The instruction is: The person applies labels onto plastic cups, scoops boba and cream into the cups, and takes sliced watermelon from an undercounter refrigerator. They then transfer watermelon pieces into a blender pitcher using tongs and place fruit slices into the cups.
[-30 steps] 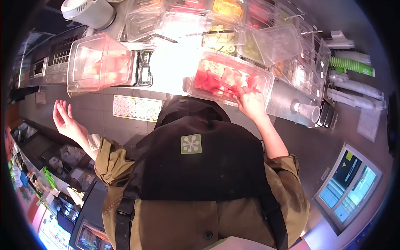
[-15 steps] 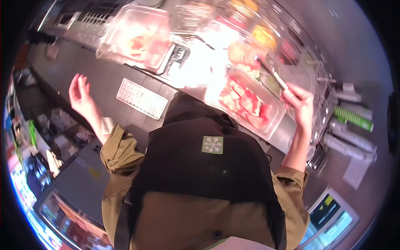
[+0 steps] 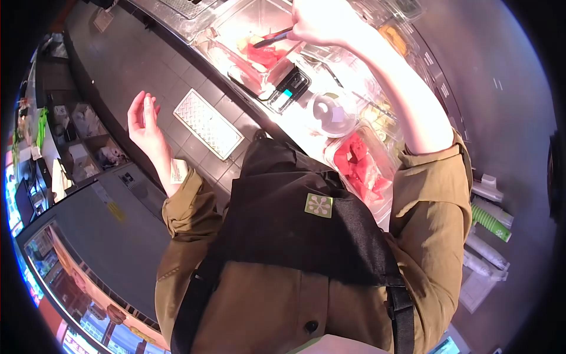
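Observation:
My right hand [image 3: 321, 22] is closed on the black tongs [image 3: 273, 39], whose tips are at red fruit pieces [image 3: 265, 57] in a large clear container [image 3: 233, 29] at the top. Away from the counter, my left hand [image 3: 146, 125] is raised over the floor with bent fingers apart and nothing in it. A black scale [image 3: 289, 88] with a lit display lies beside the large container. Next to it is a round clear bowl or lid [image 3: 333, 113]. A second clear tub [image 3: 383, 154] of red fruit chunks stands near my apron.
A metal treadplate [image 3: 208, 124] lies on the floor between my left hand and the counter. More clear containers, one with yellow fruit [image 3: 394, 38], line the counter behind my right forearm. Green cups [image 3: 490, 222] are stacked at the right. Shelves [image 3: 82, 138] stand at the left.
My right hand, which took hold of the tongs, has swung left and up to the large container. The view has turned, and my left hand remains raised and empty.

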Motion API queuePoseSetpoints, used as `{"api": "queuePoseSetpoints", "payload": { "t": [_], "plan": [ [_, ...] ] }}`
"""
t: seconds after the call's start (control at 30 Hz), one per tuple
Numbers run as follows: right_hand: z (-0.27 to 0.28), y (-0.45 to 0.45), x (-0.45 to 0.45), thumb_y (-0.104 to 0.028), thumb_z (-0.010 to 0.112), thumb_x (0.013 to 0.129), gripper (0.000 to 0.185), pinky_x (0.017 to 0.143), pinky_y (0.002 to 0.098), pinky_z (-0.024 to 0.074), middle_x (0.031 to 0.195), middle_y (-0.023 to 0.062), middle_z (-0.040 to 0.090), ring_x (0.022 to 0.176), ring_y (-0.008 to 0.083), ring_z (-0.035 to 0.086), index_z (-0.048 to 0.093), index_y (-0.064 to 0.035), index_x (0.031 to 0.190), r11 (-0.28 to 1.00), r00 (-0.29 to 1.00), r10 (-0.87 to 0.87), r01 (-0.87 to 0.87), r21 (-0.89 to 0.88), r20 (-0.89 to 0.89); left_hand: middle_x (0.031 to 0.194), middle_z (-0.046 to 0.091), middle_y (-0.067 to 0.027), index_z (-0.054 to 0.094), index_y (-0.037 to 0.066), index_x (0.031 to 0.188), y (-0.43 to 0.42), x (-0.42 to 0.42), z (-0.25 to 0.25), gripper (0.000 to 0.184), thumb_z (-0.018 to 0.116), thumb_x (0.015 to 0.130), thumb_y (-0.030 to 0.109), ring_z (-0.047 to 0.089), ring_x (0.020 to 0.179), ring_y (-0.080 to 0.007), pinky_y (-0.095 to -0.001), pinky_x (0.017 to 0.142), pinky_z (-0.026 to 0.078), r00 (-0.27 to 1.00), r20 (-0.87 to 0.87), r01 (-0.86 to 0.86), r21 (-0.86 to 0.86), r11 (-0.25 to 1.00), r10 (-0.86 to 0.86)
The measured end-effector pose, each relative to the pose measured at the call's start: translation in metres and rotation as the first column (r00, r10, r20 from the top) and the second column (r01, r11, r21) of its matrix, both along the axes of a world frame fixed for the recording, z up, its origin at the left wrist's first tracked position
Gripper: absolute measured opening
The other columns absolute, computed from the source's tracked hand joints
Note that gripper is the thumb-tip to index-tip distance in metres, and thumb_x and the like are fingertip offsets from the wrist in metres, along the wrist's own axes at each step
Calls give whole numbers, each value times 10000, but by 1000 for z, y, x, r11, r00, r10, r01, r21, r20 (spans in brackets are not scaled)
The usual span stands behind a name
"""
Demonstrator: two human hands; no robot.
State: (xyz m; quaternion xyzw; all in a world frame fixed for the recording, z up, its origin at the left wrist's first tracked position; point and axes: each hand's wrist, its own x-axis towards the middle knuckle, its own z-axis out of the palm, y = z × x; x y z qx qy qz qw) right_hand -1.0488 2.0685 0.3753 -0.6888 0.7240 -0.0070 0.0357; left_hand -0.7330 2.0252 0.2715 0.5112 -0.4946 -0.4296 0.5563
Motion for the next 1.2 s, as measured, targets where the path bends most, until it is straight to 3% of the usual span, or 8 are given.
{"api": "queuePoseSetpoints", "payload": {
  "t": [0.1,0.17,0.2,0.3,0.47,0.73,0.97,1.2],
  "plan": [
    [23,23,0,-215,578,673,174,571,402,477,628,148,592,633,300,604,607,-44,656,989,997,5,-15,-146,-72,1023,605,-88,578,21,1082,-3,-2,1,258,593,863,155,582,910,-136,-277,786,477,1000,1,13,-12,1000,-13],
    [56,59,-4,-382,614,763,419,635,292,432,751,120,618,703,214,587,646,-25,979,978,973,-203,207,-23,106,1022,606,-88,578,22,1083,-6,-5,4,256,591,864,152,582,909,-136,-275,782,477,1000,7,11,-12,1000,-11],
    [45,89,-25,-393,607,760,405,751,328,437,885,120,625,826,260,586,653,-41,955,949,986,-134,157,-274,103,1020,608,-88,579,22,1083,-7,-6,5,255,591,864,151,582,909,-135,-274,782,476,1000,11,14,-20,1000,-14],
    [58,173,-46,-235,647,791,300,562,236,403,697,32,581,630,100,518,629,-7,984,888,588,-383,448,107,713,1012,613,-87,581,18,1081,-14,-7,3,249,588,865,142,581,910,-133,-266,780,472,1000,18,25,-41,999,-24],
    [4,331,-64,-327,606,813,361,411,175,213,661,-31,533,467,2,329,623,-26,1013,724,186,-505,622,297,843,1025,600,-112,571,-8,1085,-22,-19,7,267,585,866,144,584,912,-155,-268,779,480,999,25,40,-78,996,-39],
    [-29,460,-11,-227,606,835,275,430,195,240,657,-27,535,484,18,331,612,-6,998,284,-186,-740,786,550,647,1037,588,-143,553,-43,1083,-31,-56,31,249,566,866,80,587,931,-204,-289,785,492,994,22,111,-187,976,-108],
    [-41,485,13,-335,608,747,307,645,381,462,672,159,634,702,279,636,680,-41,801,-12,-57,-994,906,423,93,1032,592,-165,546,-70,1063,-31,-71,41,258,578,856,81,585,949,-237,-320,805,495,978,36,207,-256,944,-204],
    [-94,452,15,-357,619,733,373,745,418,477,845,203,636,848,331,614,641,1,836,-12,59,-981,932,362,-184,1044,591,-151,549,-67,1054,-32,-78,44,255,581,861,97,587,941,-228,-328,814,503,958,29,283,-259,923,-286]
  ]
}}
